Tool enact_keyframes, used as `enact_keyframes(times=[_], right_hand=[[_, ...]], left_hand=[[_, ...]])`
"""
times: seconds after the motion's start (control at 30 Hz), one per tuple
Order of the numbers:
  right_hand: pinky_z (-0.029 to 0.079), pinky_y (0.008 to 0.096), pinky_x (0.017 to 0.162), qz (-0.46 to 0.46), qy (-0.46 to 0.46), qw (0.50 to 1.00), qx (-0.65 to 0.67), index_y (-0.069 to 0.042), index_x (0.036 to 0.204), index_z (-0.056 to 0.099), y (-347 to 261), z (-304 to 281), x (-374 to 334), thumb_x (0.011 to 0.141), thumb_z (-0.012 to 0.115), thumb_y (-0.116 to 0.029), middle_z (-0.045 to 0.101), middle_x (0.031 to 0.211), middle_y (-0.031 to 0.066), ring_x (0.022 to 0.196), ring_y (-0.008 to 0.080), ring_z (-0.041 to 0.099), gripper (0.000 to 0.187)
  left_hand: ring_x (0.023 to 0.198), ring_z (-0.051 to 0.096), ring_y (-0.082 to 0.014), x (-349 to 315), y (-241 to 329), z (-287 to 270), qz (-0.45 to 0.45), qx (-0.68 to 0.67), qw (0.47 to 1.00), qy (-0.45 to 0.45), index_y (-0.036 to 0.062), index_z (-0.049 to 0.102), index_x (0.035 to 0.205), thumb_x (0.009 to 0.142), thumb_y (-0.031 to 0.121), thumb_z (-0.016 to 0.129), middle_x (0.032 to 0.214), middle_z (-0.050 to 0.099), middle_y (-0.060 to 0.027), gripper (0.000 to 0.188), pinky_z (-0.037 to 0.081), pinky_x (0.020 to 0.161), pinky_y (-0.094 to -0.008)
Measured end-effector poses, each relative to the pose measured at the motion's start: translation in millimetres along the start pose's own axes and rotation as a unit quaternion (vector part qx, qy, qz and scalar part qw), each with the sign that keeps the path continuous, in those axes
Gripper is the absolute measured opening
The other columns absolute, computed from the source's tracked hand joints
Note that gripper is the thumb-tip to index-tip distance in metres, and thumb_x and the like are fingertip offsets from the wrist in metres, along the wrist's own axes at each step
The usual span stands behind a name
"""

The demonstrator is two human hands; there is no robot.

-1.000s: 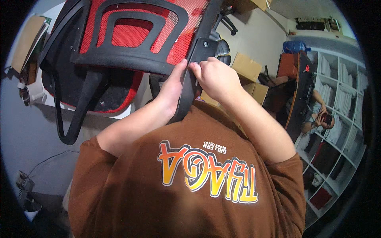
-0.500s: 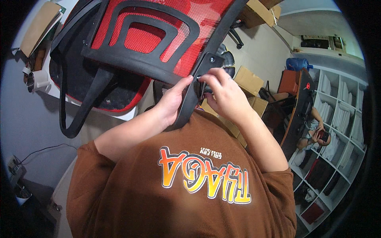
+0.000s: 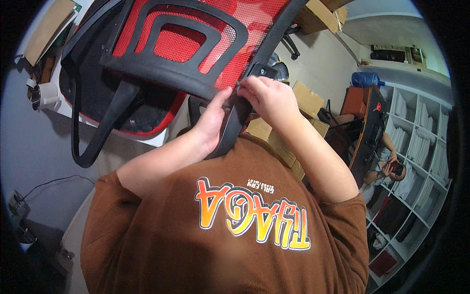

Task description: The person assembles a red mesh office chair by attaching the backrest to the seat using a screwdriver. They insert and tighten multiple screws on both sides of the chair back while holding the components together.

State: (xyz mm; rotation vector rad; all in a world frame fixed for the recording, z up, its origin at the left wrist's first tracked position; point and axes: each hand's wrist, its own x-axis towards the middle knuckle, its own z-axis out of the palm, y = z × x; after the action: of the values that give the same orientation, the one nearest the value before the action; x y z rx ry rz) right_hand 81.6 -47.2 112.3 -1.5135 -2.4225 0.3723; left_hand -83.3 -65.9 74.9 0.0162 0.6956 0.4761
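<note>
The black plastic back frame (image 3: 152, 76) of an office chair, with red mesh (image 3: 178, 50), lies tilted in front of me. My left hand (image 3: 209, 125) is closed round the black armrest (image 3: 237, 119) at the frame's right side, its thumb pointing up along the edge. Just above it, the fingertips of my right hand (image 3: 275, 99) are pinched together against the armrest's mounting plate (image 3: 254, 69). A tiny shiny bit shows at those fingertips, too small to name. One screw (image 3: 263, 71) sits in the plate's upper end. The other armrest (image 3: 105, 132) hangs at the left.
The chair's black and red seat (image 3: 152, 115) rests on a white surface, beside a white mug (image 3: 46, 97). Cardboard boxes (image 3: 308, 99) stand on the floor at the right. Beyond them are a dark desk (image 3: 363, 130), a seated person (image 3: 389, 161) and white shelves (image 3: 413, 115).
My right hand has shifted slightly up and left, its thumb coming from under the plate to meet the fingers. My left hand still holds the armrest.
</note>
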Motion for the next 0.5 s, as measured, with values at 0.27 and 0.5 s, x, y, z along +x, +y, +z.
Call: enact_keyframes(times=[0.27,0.5], right_hand=[[0.05,0.0229,0.061,0.323,0.016,0.882,0.343,-0.003,0.121,0.056,6,9,-9,0.092,0.062,-0.011,0.066,0.077,0.0039,0.067,0.0086,0.061,0.031],[0.051,0.0289,0.065,0.237,0.112,0.953,0.152,-0.005,0.101,0.067,6,13,-55,0.085,0.066,-0.008,0.064,0.089,0.011,0.079,0.0183,0.065,0.017]], left_hand=[[0.083,0.063,-0.0176,1,-1,-6,-0.004,-0.012,1.0,0.009,0.0037,0.056,0.118,0.093,0.058,0.033,0.097,0.065,-0.0119,0.064,0.052,0.069,-0.0277],[0.081,0.063,-0.0173,1,-1,-8,-0.019,-0.002,0.999,0.027,0.0021,0.058,0.114,0.092,0.061,0.035,0.095,0.065,-0.0136,0.066,0.052,0.066,-0.0275]])
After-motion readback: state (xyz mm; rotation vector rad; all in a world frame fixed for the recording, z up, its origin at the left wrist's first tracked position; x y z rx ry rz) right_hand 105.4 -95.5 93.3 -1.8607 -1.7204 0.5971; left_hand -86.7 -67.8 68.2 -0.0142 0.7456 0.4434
